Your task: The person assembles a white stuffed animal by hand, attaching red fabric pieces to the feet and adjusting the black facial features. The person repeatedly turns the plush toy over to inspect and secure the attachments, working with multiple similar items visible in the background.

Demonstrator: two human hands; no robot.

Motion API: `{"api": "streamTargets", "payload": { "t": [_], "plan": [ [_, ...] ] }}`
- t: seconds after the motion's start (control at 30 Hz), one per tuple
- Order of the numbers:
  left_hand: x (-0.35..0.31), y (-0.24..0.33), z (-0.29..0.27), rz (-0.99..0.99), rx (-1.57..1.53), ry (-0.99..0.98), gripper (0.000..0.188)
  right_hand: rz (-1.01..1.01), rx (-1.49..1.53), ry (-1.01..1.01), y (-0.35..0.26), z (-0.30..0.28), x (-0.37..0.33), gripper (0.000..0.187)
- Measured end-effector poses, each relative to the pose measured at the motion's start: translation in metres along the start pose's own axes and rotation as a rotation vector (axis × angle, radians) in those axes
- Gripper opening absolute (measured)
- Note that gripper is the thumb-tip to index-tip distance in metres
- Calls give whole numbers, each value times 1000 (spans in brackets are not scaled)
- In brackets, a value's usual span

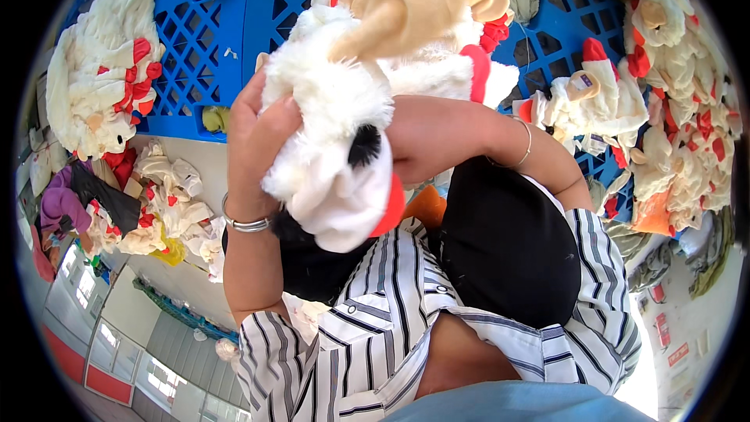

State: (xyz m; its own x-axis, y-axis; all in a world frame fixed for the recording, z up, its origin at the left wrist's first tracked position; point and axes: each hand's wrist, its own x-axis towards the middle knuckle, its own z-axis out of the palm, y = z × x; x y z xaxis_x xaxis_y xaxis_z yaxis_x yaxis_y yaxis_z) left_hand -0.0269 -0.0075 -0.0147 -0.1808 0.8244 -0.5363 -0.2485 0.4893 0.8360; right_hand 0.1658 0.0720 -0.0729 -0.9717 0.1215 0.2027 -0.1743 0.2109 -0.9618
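Observation:
In front of my chest I hold up a limp, fluffy white plush toy skin (324, 101) with a black furry patch, a smooth white part and a red edge at its lower end. My left hand (264, 137) is closed on its left side, the thumb pressed against the fur. From the right, my right hand (414, 141) reaches in behind or into the plush, which hides its fingers. A beige cloth flap (414, 12) lies across the top, blurred. Just beyond are more white plush pieces (422, 78) with red parts.
Blue plastic pallets (195, 39) lie ahead under the pieces. Plush skins are heaped at the left (101, 70) and right (687, 109), with a single plush skin (594, 105) nearer on the right. Mixed cloth (117, 203) lies on the floor at the left. My knees, in black, are close below.

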Motion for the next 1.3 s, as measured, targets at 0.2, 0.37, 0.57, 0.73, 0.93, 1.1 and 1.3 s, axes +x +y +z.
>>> {"api": "streamTargets", "payload": {
  "t": [0.2,0.37,0.57,0.73,0.93,1.1,1.3],
  "plan": [
    [-9,11,-4,167,-26,-50,52,374,598,447,2,-18,-6,28],
    [-19,19,10,85,86,-104,41,126,557,602,7,-27,0,76],
    [-10,28,-9,331,400,-98,39,55,553,830,11,-34,-8,23],
    [-5,31,-23,318,950,47,30,123,535,861,0,-42,-23,38],
    [0,37,-44,777,932,240,20,2,568,879,5,-58,-35,33],
    [-12,28,-67,714,568,378,18,-21,502,1110,5,-65,-45,26],
    [-12,32,-79,627,595,338,5,146,165,637,-17,-66,-46,22]
  ]
}}
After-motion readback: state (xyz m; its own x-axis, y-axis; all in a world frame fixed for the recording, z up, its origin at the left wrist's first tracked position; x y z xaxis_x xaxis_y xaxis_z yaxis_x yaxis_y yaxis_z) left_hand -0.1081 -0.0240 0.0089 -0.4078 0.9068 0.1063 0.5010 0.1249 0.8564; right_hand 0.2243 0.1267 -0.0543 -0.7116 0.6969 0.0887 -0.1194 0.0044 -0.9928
